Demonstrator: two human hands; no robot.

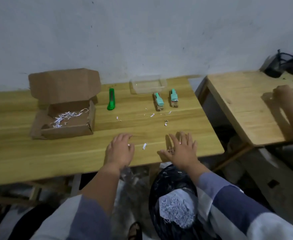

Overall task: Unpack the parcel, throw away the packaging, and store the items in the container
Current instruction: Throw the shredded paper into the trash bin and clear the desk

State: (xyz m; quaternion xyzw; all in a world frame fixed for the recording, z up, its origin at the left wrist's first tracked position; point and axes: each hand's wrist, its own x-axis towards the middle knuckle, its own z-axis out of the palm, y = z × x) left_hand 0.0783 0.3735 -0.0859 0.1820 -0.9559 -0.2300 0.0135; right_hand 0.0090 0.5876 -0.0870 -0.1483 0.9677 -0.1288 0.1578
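I see both hands over the front edge of the light wooden table (55, 153): my left hand (120, 150) hangs palm down with its fingers loosely curled and nothing in them, and my right hand (183, 150) is spread flat with straight fingers, also holding nothing. Between the two hands a white curl of shredded paper (144, 146) lies on the wood. The open brown cardboard parcel box (64, 104) sits toward the table's back left, its lid standing up, with a few white paper shreds (67, 116) on its floor. Just right of it, a green plastic utility knife (111, 99) lies near the back edge. The clear plastic container (148, 84) stands at the back edge toward the right corner, and just in front of it two mint-green staplers (165, 101) lie side by side, apart from each other. More paper scraps are scattered mid-table. Below the front edge, a black plastic rubbish bag (170, 187) holds a heap of white shredding.
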